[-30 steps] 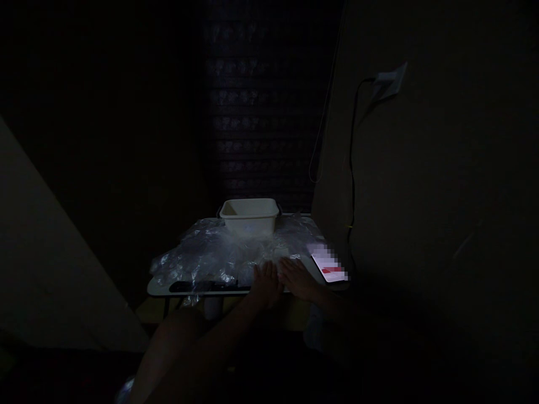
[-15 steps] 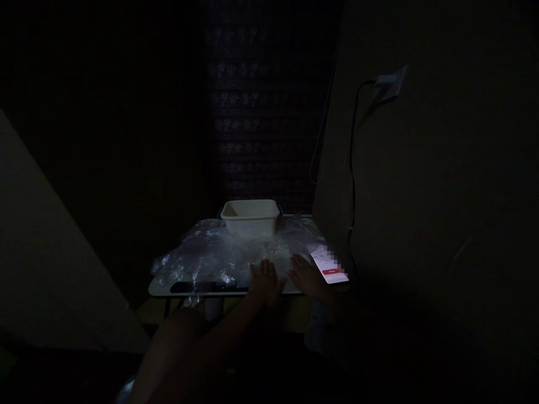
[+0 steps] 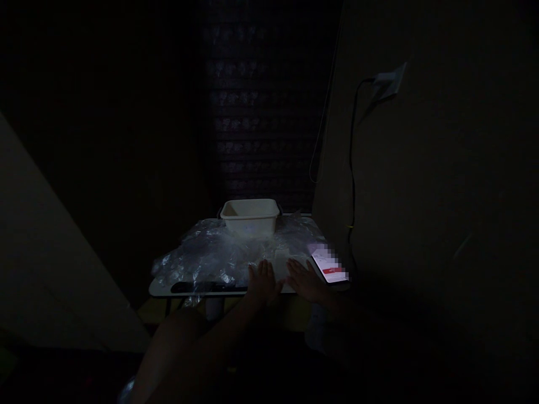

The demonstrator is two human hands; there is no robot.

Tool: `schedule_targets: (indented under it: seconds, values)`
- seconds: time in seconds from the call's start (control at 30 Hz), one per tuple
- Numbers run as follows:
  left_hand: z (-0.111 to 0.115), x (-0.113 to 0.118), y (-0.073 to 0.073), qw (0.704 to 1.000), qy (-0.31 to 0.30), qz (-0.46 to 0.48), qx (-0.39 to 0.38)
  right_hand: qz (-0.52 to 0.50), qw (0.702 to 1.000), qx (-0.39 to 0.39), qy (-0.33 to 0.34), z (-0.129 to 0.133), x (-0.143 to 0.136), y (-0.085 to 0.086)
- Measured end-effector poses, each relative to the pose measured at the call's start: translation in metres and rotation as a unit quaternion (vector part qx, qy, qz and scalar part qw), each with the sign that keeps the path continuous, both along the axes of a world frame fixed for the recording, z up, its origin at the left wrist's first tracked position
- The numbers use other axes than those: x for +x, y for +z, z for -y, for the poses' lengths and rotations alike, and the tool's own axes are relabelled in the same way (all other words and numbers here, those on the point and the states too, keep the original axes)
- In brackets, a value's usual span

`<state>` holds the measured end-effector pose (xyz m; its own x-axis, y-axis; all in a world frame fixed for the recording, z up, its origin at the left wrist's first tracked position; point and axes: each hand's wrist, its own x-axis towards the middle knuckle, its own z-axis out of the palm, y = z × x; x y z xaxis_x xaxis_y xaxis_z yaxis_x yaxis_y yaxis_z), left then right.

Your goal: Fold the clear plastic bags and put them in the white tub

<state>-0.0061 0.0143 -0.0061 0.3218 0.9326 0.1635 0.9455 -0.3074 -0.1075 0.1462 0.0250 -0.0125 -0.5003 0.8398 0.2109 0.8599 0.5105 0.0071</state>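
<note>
My left hand lies flat near the front edge of the small table, fingers stretched forward over clear plastic bags. To its right, my right hand is also flat with fingers spread, just left of a lit phone. Neither hand has anything in its grasp. A pale, flat piece shows between and ahead of the fingertips; the dim light hides what it is. Behind the crumpled plastic stands a white rectangular tub.
A dark slot runs along the table's front left. On the right wall, a black cable hangs from an outlet. A dark window blind covers the back, and my left knee is below the table edge.
My right hand has shifted slightly left, its fingertips closer to my left hand and its fingers more spread. My left hand stays nearly in place.
</note>
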Motion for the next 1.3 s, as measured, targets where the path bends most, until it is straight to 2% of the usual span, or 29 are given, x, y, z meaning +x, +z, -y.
schedule_targets:
  seconds: [0.2, 0.37, 0.5, 0.63, 0.87, 1.3]
  values:
    - [0.0, -0.002, 0.002, 1.0, -0.002, -0.003, 0.003, -0.002, 1.0, 0.015, -0.02, -0.002, 0.005, 0.0]
    - [-0.003, -0.004, 0.002, 0.999, -0.013, 0.003, 0.032, -0.013, 0.998, 0.037, -0.042, -0.004, 0.002, 0.007]
    - [-0.006, -0.002, -0.001, 0.999, -0.022, 0.007, 0.036, -0.019, 0.999, 0.033, -0.011, -0.005, -0.007, 0.01]
    - [-0.006, 0.0, -0.004, 1.0, -0.021, -0.004, 0.015, -0.011, 1.0, 0.002, 0.009, -0.006, -0.013, 0.005]
    - [-0.004, -0.003, -0.001, 1.0, -0.005, -0.009, -0.004, -0.005, 1.0, -0.024, -0.009, -0.005, -0.002, 0.001]
    - [-0.004, -0.003, -0.002, 1.0, 0.0, 0.001, 0.018, -0.004, 0.999, 0.012, -0.045, -0.005, 0.003, 0.005]
